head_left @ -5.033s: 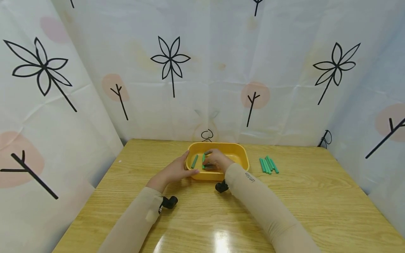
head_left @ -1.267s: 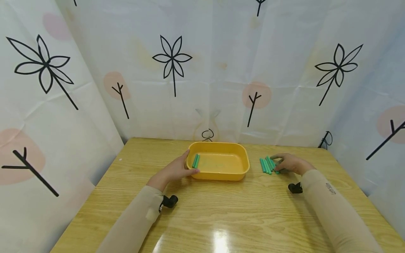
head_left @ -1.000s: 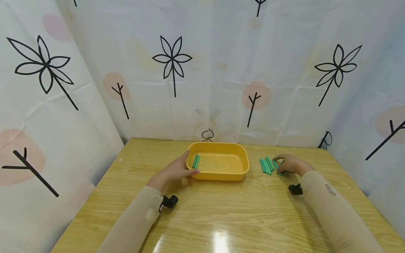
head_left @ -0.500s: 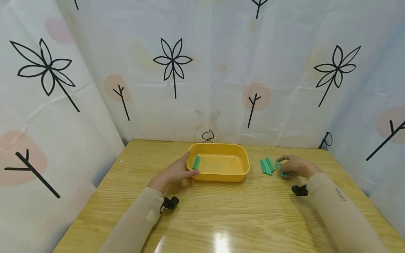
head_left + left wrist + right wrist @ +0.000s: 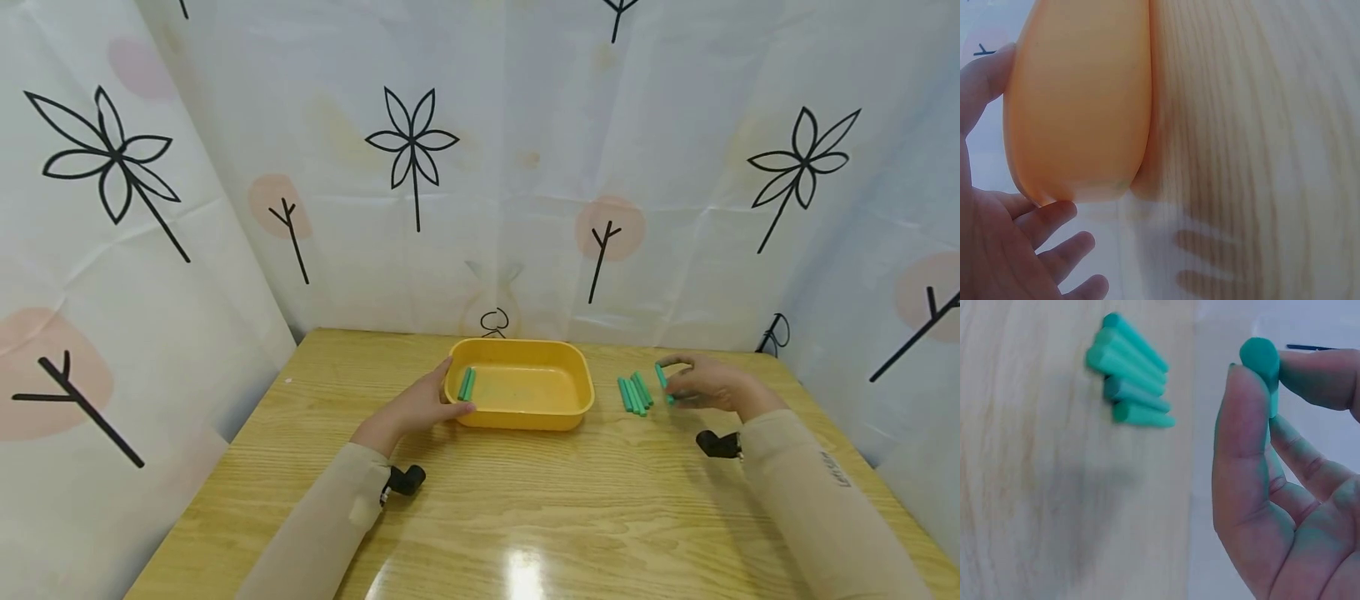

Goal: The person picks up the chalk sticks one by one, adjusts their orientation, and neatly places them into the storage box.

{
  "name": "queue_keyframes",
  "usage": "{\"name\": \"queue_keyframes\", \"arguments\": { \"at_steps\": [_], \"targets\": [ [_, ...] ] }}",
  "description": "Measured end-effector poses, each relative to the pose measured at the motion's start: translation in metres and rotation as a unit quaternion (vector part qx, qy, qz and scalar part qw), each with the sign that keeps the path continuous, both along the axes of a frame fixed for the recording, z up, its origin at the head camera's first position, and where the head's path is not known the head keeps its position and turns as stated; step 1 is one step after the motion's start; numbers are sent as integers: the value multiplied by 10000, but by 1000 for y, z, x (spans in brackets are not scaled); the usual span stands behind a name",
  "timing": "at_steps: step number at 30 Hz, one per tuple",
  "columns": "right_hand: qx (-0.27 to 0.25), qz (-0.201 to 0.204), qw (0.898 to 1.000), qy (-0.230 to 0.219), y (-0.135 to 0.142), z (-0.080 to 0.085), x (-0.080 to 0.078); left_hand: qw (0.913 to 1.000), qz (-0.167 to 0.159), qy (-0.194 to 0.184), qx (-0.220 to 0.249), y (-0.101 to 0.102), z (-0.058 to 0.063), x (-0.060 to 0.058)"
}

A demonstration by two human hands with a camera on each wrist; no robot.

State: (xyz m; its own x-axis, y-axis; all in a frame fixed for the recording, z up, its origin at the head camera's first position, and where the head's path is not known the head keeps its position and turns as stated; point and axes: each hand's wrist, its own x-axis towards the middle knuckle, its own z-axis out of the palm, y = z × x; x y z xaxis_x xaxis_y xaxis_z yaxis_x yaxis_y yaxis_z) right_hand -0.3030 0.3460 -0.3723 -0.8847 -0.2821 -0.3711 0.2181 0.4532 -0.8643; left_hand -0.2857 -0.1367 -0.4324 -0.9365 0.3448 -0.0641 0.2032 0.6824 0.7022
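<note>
Yellow box [image 5: 536,421] stands on the wooden table [image 5: 585,508], close to the hanging cloth [image 5: 525,100] behind. Inside, against its left end: two green sticks [image 5: 467,384], side by side and nearly parallel, the rest of the box floor showing bare.

Left hand [image 5: 416,408]: gripping the left end of the box. Head view puts the thumb at the near rim, fingers along the outside of the end wall. Left wrist view agrees: thumb on one side, index finger on the end, remaining fingers spread loosely past the wall.

Right hand [image 5: 708,385]: to the right of the box and well apart from it. Thumb and finger pinch one held stick [image 5: 662,377], also green, lifted clear of the table and tilted in the head view. Right wrist view shows its round end towards the camera; a green tint marks the fingers and palm.

Loose sticks [image 5: 635,393]: five by the right wrist view, lying on the table between box and right hand in a close, slightly uneven fan. One looks darker than its neighbours; that group is blurred in this view.

Also noted: beige sleeves [image 5: 817,500] on both arms, a dark gadget [image 5: 407,480] at each wrist. Cloth carries black flower drawings [image 5: 412,138] and twigs over peach spots.
</note>
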Motion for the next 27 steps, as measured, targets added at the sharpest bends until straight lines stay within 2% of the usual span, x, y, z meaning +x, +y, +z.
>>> {"name": "queue_keyframes", "arguments": {
  "at_steps": [11,20,27],
  "targets": [
    [-437,146,9985,306,-19,27,6,10000,-30,14,-22,0,1,1],
    [-797,191,9958,412,-49,50,12,10000,-17,-17,-4,1,0,0],
    [-1276,179,9910,355,-77,62,10,10000,-32,-28,48,0,-3,-2]
  ]
}}
